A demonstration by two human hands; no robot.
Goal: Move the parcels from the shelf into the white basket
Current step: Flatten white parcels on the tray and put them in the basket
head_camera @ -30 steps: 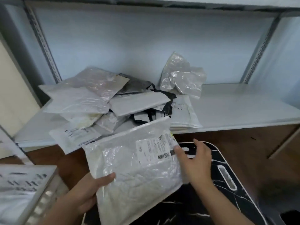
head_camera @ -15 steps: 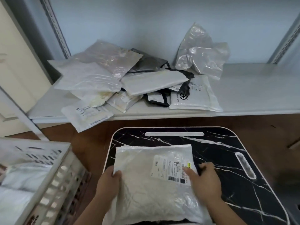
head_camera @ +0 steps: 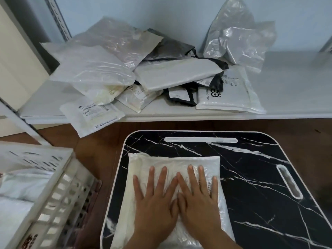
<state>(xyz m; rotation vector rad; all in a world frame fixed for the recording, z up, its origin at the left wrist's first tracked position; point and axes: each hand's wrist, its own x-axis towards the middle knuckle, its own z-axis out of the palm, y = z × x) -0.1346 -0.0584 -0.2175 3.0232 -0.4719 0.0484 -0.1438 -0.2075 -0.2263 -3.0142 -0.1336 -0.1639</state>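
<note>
A white plastic-wrapped parcel (head_camera: 138, 169) with a barcode label lies flat on the black marble-pattern tray table (head_camera: 251, 177). My left hand (head_camera: 154, 200) and my right hand (head_camera: 197, 198) press on it side by side, palms down, fingers straight and spread. The white basket (head_camera: 53, 186) stands at the lower left with white parcels inside. On the shelf (head_camera: 287, 83) lies a heap of several parcels (head_camera: 111, 65), white, clear and dark grey.
A crumpled clear bag (head_camera: 239, 36) leans on the back wall at the right of the heap. One labelled parcel (head_camera: 91, 115) overhangs the shelf's front edge. Brown floor shows between shelf, table and basket. A metal upright (head_camera: 57, 17) stands at the back left.
The parcel came down from in front of the shelf onto the tray table. Both hands let go of its edges and now lie flat on top of it.
</note>
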